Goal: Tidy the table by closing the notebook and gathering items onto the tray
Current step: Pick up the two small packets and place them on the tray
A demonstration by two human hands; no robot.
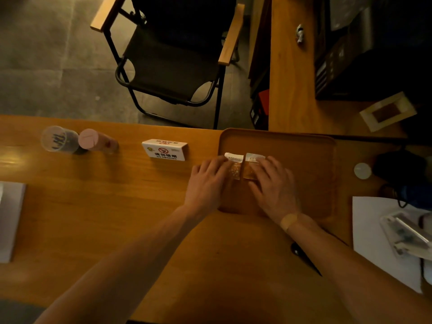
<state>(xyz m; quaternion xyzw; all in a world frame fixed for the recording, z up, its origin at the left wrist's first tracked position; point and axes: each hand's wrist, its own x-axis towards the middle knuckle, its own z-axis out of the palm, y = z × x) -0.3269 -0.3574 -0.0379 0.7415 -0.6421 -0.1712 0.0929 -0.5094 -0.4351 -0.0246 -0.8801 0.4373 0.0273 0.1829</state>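
Tray [304, 146] holds 2 small packets [236, 170], half hidden under flat fingers. Left hand [207, 181] and right hand [272, 183] press them, grip open, clasping nothing; labels unreadable.

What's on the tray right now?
Two small packets lie side by side on the tray, the left hand and right hand resting on them. Their lower parts are covered by fingers.

Both bare forearms reach forward, converging. The left hand [207, 183] and right hand [273, 185] lie palm-down, side by side, fingers extended. A plaster [288, 221] crosses the right wrist.
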